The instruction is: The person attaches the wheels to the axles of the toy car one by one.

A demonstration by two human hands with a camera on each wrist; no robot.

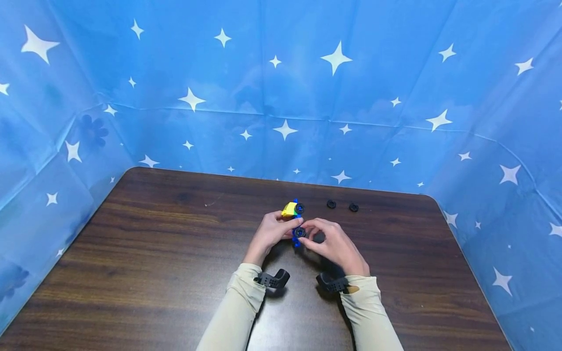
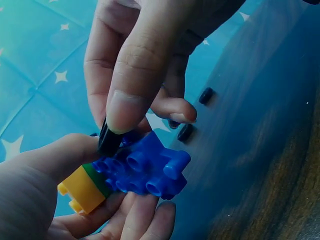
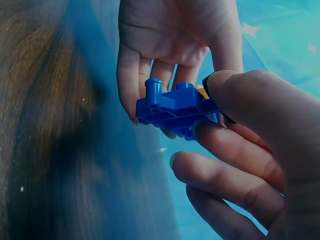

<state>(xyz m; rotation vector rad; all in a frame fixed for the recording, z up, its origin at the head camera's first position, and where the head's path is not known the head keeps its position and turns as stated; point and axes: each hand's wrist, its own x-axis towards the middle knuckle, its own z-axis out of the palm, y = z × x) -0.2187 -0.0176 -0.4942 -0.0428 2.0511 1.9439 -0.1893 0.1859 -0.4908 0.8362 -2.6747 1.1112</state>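
My left hand (image 1: 269,236) grips a small toy vehicle made of building blocks, its thumb on one side and fingers curled underneath. The vehicle has a blue studded base (image 2: 150,162), a green layer (image 2: 98,178) and a yellow block (image 2: 84,190) at one end. A black wheel (image 1: 300,208) is on its far part. With thumb and fingers, my right hand (image 1: 333,242) pinches another black wheel (image 2: 108,141) against the side of the blue base. The right wrist view shows a blue peg (image 3: 153,91) standing out from the base; the pinched wheel is mostly hidden there.
Two loose black wheels, one nearer (image 1: 331,204) and one farther right (image 1: 353,207), lie toward the back of the dark wooden table (image 1: 175,253). A blue cloth with white stars (image 1: 237,73) hangs behind and at both sides.
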